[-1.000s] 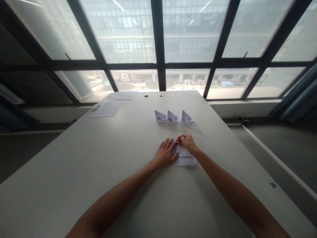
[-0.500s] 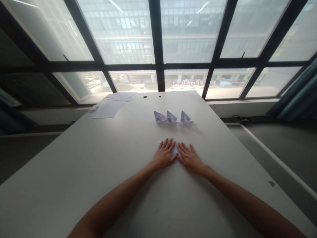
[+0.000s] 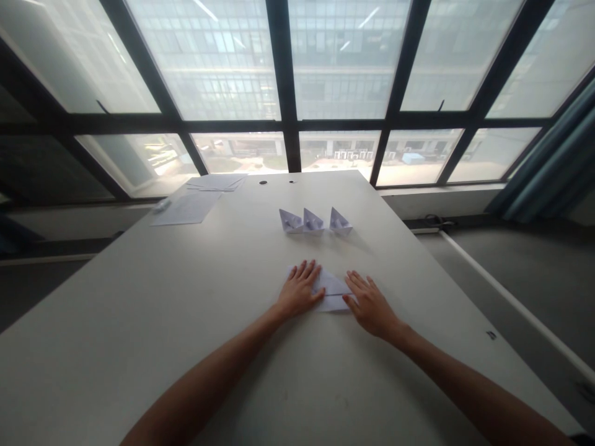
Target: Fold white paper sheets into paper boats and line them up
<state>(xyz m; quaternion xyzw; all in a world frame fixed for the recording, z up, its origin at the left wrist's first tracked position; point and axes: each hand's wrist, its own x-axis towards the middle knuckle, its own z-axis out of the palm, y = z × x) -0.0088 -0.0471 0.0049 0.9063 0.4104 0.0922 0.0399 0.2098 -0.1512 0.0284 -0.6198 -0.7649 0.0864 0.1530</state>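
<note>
A folded sheet of white paper [image 3: 333,288] lies flat on the white table, its upper part sloping like a triangle above a straight strip along the near edge. My left hand [image 3: 300,288] rests on its left part, fingers stretched out and pointing away from me. At the right end, my right hand [image 3: 369,303] touches the paper with its fingers extended. Both hands cover parts of the sheet. Beyond them stand three folded paper boats in a row: the left boat [image 3: 290,222], the middle boat [image 3: 313,222] and the right boat [image 3: 341,222].
Flat paper sheets [image 3: 186,209] lie at the table's far left, with a small pale object [image 3: 161,206] beside them. Two small round holes, one of them a dark hole [image 3: 263,183], are near the far edge. Large windows rise behind the table [image 3: 223,260].
My right hand has slid right along the folded paper, away from my left hand, uncovering its middle. My left hand stays on the left part. The whole view has shifted slightly.
</note>
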